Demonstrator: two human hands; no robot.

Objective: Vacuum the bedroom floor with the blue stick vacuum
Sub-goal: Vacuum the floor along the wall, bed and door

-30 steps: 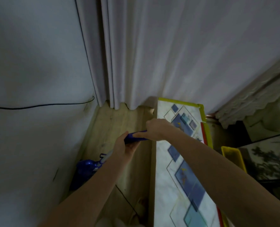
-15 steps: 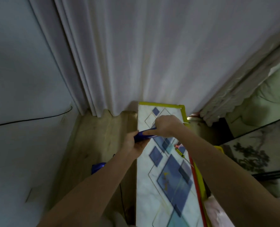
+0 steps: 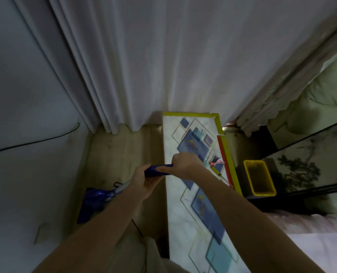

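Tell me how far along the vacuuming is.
Done: cannot tell; no cleaned patch stands out on the wooden floor. In hand: left hand and right hand both grip the blue vacuum handle, with the vacuum body low in the strip between wall and patterned table. Left: the floor toward the curtain, plus whatever lies outside this view.

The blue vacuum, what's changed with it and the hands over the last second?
The blue vacuum still sits low on the wooden floor strip beside the wall, showing more of its body than half a second ago. Left hand and right hand keep gripping the handle. The view shifted; the patterned table stayed put.
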